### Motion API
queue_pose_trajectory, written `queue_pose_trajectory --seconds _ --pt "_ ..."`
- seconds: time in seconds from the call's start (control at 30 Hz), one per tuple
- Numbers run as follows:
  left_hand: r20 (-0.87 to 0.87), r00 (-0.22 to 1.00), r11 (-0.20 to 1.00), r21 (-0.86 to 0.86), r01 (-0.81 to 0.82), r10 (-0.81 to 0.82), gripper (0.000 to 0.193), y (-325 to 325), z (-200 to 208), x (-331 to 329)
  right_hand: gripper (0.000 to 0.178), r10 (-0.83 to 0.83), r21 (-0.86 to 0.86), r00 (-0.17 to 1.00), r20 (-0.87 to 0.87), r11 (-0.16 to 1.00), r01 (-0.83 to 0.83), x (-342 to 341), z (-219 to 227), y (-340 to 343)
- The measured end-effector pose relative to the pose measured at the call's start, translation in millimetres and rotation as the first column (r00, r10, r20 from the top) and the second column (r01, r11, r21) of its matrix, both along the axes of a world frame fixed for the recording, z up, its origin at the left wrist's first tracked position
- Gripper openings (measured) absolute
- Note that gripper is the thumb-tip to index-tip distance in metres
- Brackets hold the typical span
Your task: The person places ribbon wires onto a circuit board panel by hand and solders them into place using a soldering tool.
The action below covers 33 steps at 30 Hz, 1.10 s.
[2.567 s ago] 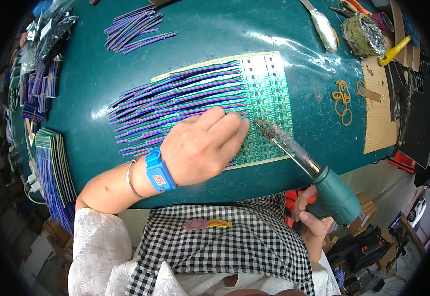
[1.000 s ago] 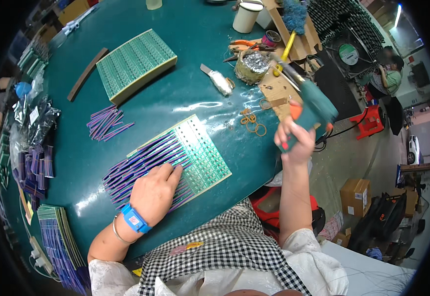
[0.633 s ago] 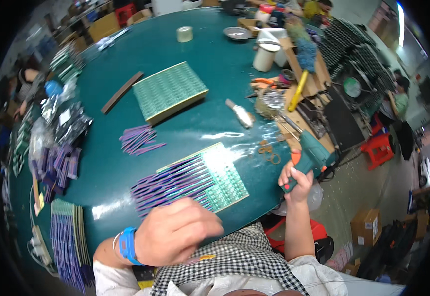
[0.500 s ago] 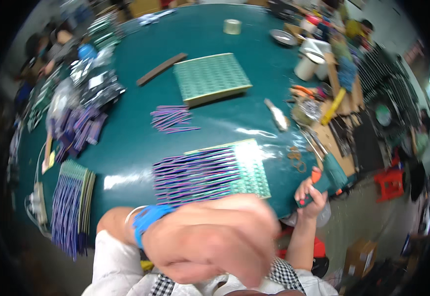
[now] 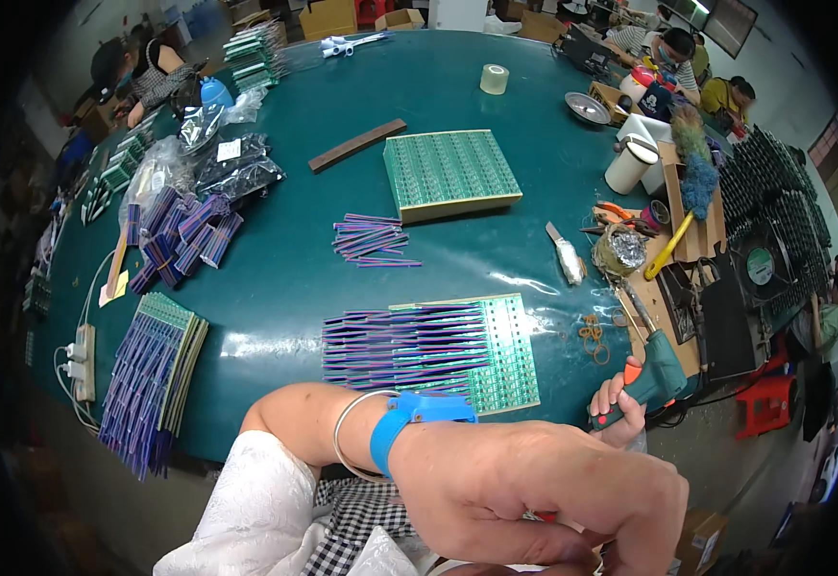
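Observation:
My left hand (image 5: 553,490), with a blue wristband and a bangle, looms large across the lower middle. Its fingers curl closed toward the bottom edge, and what they hold, if anything, is hidden. At the lower right my right hand (image 5: 620,411) is wrapped round the handle of a green soldering gun (image 5: 666,370) with an orange trigger. Its metal barrel points away over the table. Beyond my left wrist lies a green circuit board panel (image 5: 512,346), its left part covered by rows of purple-blue ribbon wires (image 5: 400,350). Several loose ribbon wires (image 5: 371,240) lie farther back.
A stack of green panels (image 5: 452,173) sits beyond, beside a dark bar (image 5: 356,146). Left are wired panels (image 5: 155,370), wire bundles (image 5: 183,235) and a power strip (image 5: 85,365). Right are a wrapped knife (image 5: 566,256), rubber bands (image 5: 592,336) and a tape roll (image 5: 651,215). Other people work farther off.
My left hand has moved right, toward the soldering gun side, and is less blurred. The whole view has shifted slightly. My right hand stays on the soldering gun.

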State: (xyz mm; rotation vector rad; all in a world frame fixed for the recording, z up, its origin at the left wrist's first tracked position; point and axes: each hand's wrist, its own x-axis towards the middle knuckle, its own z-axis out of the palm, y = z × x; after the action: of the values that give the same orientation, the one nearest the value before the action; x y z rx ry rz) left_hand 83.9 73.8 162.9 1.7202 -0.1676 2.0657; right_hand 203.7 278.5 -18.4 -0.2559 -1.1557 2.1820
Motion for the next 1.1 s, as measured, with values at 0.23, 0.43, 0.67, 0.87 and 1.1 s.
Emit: queue_pose_trajectory --seconds 0.23,0.43,0.67,0.87,1.1 --pt "0.245 0.861 0.891 0.031 0.453 -0.446 0.022 -10.3 17.5 3.9 0.058 0.046 -0.068 0.997 -0.066 0.996 -0.05 -0.9 -1.8 8.7" --pt "0.08 0.769 0.66 0.573 0.486 -0.634 0.018 15.2 32.9 14.5 0.058 0.055 -0.089 0.995 -0.084 0.994 -0.063 -21.4 41.8 -17.3" --pt "0.345 0.776 0.829 0.012 0.56 -0.529 0.012 -11.6 3.1 3.2 0.057 0.03 -0.091 0.998 -0.054 0.995 -0.035 0.4 8.2 -1.2" --pt "0.634 0.705 0.707 -0.338 0.622 -0.317 0.023 -19.1 35.5 27.9 0.057 0.007 -0.147 0.997 -0.079 0.989 -0.019 -1.1 0.8 2.4" --pt "0.223 0.922 0.755 -0.529 0.386 -0.315 0.022 2.9 10.0 -0.4 0.056 0.062 -0.163 0.994 -0.092 0.984 -0.076 -10.1 7.7 3.4"
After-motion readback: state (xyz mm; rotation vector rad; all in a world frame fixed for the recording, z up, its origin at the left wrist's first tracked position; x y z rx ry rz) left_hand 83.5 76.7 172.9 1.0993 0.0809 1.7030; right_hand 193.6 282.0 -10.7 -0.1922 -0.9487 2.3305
